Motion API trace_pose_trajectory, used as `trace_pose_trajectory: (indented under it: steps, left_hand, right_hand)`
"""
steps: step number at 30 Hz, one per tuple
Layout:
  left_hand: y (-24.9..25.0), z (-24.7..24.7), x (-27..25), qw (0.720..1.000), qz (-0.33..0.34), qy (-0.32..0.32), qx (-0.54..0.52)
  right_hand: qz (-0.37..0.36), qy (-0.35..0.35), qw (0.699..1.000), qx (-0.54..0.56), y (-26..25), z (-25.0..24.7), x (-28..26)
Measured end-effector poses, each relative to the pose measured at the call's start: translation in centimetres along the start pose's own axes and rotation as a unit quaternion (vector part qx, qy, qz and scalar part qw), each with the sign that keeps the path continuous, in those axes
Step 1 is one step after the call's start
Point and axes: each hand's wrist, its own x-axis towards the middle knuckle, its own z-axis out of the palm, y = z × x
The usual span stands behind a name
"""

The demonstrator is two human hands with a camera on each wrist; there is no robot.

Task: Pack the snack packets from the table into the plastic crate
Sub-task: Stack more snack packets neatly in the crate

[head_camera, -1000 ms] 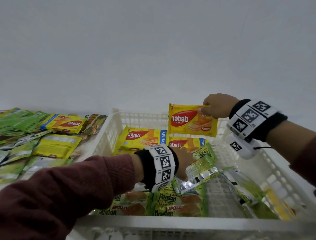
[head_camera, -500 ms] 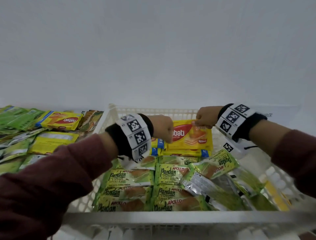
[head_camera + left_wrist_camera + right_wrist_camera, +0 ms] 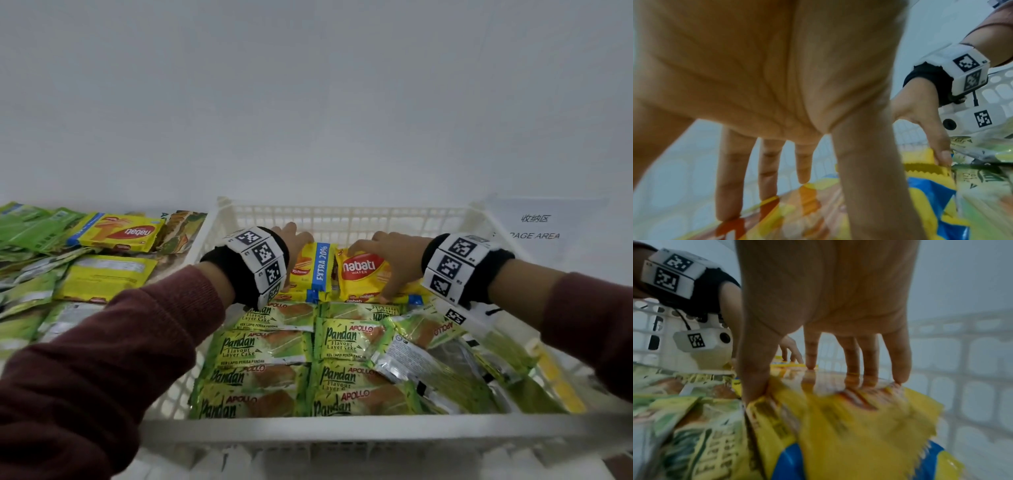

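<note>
The left hand [image 3: 297,240] is hiding most of the left wafer pack [image 3: 313,270] at the frame's centre; only its blue band and a strip of yellow are showing. In the left wrist view the palm [image 3: 764,65] is filling the upper frame, blurred, and the pack [image 3: 838,211] beneath is smearing into orange and yellow patches. In the right wrist view the yellow pack [image 3: 849,426] is blurring, its print unreadable. The crate [image 3: 342,431] is being cut off by the head view's lower edge. The sign [image 3: 536,228] at right is partly washing out. The packets [image 3: 30,240] at far left are running off the frame.
</note>
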Motion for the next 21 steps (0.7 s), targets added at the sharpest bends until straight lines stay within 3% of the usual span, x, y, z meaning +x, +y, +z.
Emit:
trace_pose_trajectory:
  steps: [8,18,21]
  left_hand:
    - [-0.5,-0.3,-0.2,0.999,-0.035,-0.018,0.013]
    - [-0.3,-0.7,-0.7,0.999,-0.038,-0.030,-0.004]
    - [-0.2,-0.6,-0.8,0.999,-0.044,-0.008,0.018]
  right_hand:
    - [0.000,0.083,0.995,0.047,-0.8,0.9,0.5]
    - [0.006,0.070,0.998,-0.009,-1.3,1.4,0.0]
    - [-0.005,0.072,0.997,-0.004,-1.3,1.3,0.0]
